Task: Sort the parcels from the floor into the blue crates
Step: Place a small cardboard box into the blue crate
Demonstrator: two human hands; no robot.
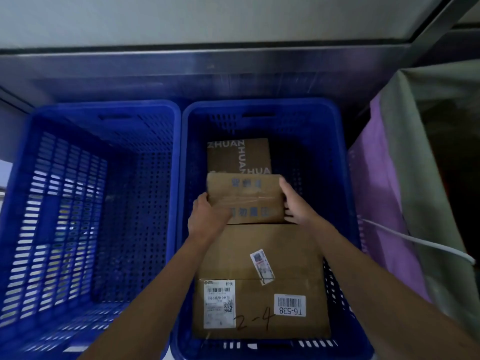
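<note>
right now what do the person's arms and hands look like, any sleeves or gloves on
Both arms are bare as far as the frame shows: no sleeves, cuffs or gloves in view. The left hand and right hand show no rings, and neither wrist carries a watch or band. The picture is slightly blurred, so fine marks cannot be ruled out.

Blue print on the held box [245, 198] is blurred illegible; the left crate [85, 203] and grey sack [436, 178] are cut off at frame edges.
</note>
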